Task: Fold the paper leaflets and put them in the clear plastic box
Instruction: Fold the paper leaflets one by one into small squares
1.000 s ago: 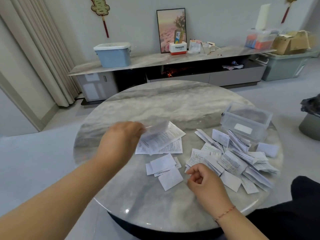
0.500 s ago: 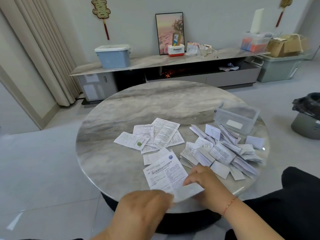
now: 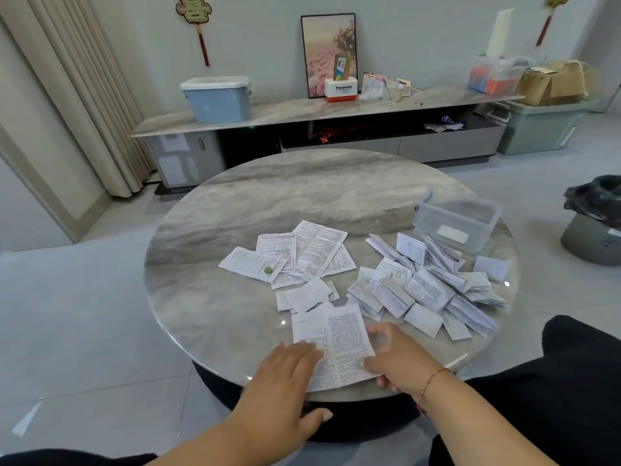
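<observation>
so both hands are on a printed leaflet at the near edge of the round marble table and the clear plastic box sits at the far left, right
Not quite: the clear plastic box sits at the far right of the round marble table, as the head view shows. The left hand and right hand are indeed on the printed leaflet at the near edge.

glossy marble table (image 3: 268, 203), paper leaflets (image 3: 423, 290), clear plastic box (image 3: 453, 227)

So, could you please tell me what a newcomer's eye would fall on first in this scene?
Probably the two hands at the near edge of the round marble table: the left hand lies flat on a printed leaflet while the right hand holds its right edge. Next, the heap of folded leaflets to the right, with the clear plastic box just behind it.
</observation>
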A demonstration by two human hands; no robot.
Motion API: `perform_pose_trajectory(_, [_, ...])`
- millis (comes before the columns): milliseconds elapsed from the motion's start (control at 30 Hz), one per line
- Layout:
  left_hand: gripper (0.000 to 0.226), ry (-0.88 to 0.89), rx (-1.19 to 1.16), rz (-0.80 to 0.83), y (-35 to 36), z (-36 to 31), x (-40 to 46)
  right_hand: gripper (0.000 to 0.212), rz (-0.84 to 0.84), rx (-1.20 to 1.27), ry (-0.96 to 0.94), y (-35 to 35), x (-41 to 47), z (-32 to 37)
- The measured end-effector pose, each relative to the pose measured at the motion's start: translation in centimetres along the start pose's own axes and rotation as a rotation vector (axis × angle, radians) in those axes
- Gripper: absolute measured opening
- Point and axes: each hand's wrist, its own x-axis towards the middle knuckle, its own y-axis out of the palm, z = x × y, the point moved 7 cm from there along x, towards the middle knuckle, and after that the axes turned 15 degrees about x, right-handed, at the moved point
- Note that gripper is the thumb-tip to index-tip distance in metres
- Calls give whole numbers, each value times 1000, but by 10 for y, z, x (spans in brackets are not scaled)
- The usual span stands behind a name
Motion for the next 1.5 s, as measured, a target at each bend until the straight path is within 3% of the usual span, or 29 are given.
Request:
perform_pose_trajectory(100, [59,23,-36,-4,8,1,1,51,29,58,69,-1,-6,-1])
perform_pose_trajectory(200, [37,-13,-161,-52,6,6,5,62,-21,-251,-100,-12,-13,20])
perform_pose_trajectory(300, [20,-107,-234,-45,6,12,6,67,208,-402,-207,-1,-20,30])
perform_pose_trajectory(367, [25,-136,-275,-10,9,12,3,48,330,-411,-195,8,-23,24])
perform_pose_trajectory(433, [30,-142,-317,18,11,11,2,34,275,-461,-286,8,-16,23])
perform_pose_trajectory(533, [33,-219,-389,-3,12,16,2,31,166,-409,-375,7,-6,23])
perform_pose_trajectory(667, [8,-449,-456,-44,11,34,6,60,147,-94,-306,6,-1,21])
perform_pose_trajectory(733, [6,-547,-459,-23,9,40,9,70,101,-37,-259,4,2,20])
perform_pose_trajectory(867, [42,-607,-471,-11,10,41,12,53,-173,-424,-313,0,8,25])
perform_pose_trajectory(967, [56,-422,-231,-217,-2,30,14,53,-250,-527,-236,3,8,23])
perform_pose_trajectory(1033, [55,-215,-137,-220,-5,7,14,54,-294,-451,-164,4,0,19])
perform_pose_trajectory(1133, [58,-87,-133,-112,7,-16,10,52,-169,38,45,25,-14,-1])
perform_pose_trajectory(1200, [48,-70,-120,-90,11,-19,9,55,-69,196,133,35,-25,-3])
perform_pose_trajectory(1233, [39,-65,-122,-102,11,-18,8,58,-38,128,119,33,-28,1])
perform_pose_trajectory(1333, [16,-55,-189,-202,5,-13,6,76,19,-509,-112,10,-32,30])
perform_pose_trajectory(1367, [12,-74,-233,-211,4,-12,5,78,83,-610,-176,8,-32,35])
perform_pose_trajectory(1433, [8,-140,-301,-169,1,-9,6,67,221,-578,-219,11,-29,34])
perform_pose_trajectory(1500, [18,-266,-305,-83,4,-2,9,45,215,-465,-229,16,-20,27])
